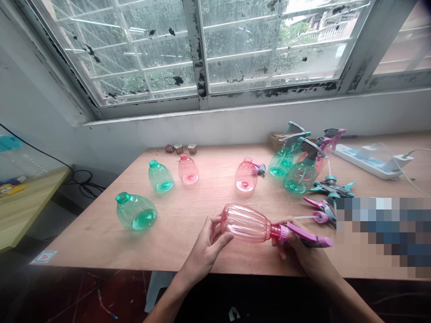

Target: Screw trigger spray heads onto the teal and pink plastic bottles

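Since the bench (208,197) carries everything, begin there: two green bottles (136,211) and two spare pink bottles (187,169) stand open and well apart across its left and middle; finished sprayers (296,166) cluster toward the far right corner; loose spray heads (332,190) lie just in front of them. The pink bottle (247,223) lies on its side just above the near edge, right of the middle, base to the left and neck to the right; the left hand (205,246) cups its base, fingers half curled, thumb against the wall; the right hand (296,251) is closed around the pink spray head (308,237), whose trigger sticks out to the right; the screw collar (279,232) meets the neck.

The step looks like threading the head on. It goes best if the left hand grips firmly without denting the thin wall; the head is held in line with the neck so the thread does not cross; the right fingers turn the collar alone. Whether the collar is fully seated cannot be told.
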Motion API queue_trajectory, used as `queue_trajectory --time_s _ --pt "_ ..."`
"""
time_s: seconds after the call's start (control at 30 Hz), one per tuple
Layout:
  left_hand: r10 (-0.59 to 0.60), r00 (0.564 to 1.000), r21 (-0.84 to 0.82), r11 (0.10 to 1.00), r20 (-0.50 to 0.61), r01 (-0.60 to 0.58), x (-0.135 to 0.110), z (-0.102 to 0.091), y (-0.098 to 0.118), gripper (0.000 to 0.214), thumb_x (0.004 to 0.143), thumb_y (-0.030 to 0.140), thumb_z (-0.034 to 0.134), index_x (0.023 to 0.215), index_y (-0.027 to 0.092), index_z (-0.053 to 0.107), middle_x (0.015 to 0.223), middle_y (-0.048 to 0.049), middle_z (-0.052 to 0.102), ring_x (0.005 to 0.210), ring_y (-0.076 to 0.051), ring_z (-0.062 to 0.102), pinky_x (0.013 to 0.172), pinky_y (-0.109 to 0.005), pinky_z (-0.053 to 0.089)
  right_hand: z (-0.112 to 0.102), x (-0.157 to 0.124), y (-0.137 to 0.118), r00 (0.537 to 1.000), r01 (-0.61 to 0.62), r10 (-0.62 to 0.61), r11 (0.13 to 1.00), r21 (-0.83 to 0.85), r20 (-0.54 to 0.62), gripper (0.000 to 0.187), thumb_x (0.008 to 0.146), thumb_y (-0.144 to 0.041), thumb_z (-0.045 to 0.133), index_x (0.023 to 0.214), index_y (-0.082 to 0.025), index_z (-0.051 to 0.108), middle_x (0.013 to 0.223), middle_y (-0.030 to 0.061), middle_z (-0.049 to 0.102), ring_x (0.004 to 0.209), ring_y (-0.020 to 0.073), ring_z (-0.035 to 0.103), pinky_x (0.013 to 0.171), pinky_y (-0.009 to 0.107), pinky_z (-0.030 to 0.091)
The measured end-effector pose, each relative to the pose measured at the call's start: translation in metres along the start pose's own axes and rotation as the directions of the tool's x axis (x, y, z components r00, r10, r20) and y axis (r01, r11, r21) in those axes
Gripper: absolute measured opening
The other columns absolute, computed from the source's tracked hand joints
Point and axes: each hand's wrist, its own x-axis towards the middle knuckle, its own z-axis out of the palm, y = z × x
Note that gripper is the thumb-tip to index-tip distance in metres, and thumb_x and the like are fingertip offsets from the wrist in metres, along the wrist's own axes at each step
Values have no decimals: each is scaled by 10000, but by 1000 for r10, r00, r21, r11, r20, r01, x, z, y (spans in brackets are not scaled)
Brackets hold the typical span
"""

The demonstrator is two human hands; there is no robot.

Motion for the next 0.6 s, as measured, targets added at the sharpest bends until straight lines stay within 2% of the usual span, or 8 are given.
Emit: queue_trajectory --time_s 0.17,0.33,0.47,0.6 --pt "1 1000 -20 1000 17 -1 2 -1 -4 336 969 278 707 1288 259 602 1637 -71 428 1465 -305 472 1212 -425 409 1 0 1 1000 0 -1 999 44 4 470 996 -630 520 1200 -217 610 742 -22 563 509 121 458 528 285 463" --pt "-4 1000 -18 1000 12 4 0 1 2 324 971 303 702 1275 251 602 1640 -90 424 1467 -321 470 1218 -455 397 3 -3 5 999 -17 20 994 107 -27 540 977 -676 513 1246 -217 606 727 -22 540 506 123 434 527 298 464" --pt "-4 1000 -14 1000 -30 4 -1 1 5 262 953 399 715 1127 227 623 1623 -114 451 1529 -328 370 1253 -481 329 0 -4 6 999 -42 41 997 59 14 552 968 -686 518 1197 -199 646 618 -40 500 511 141 453 539 293 441" --pt "12 998 -48 999 -60 -15 0 0 4 279 937 473 712 981 217 610 1611 -125 466 1524 -339 375 1252 -516 307 0 -3 3 999 -37 36 999 10 39 606 956 -726 489 1189 -194 663 593 -42 479 516 153 471 534 290 436"
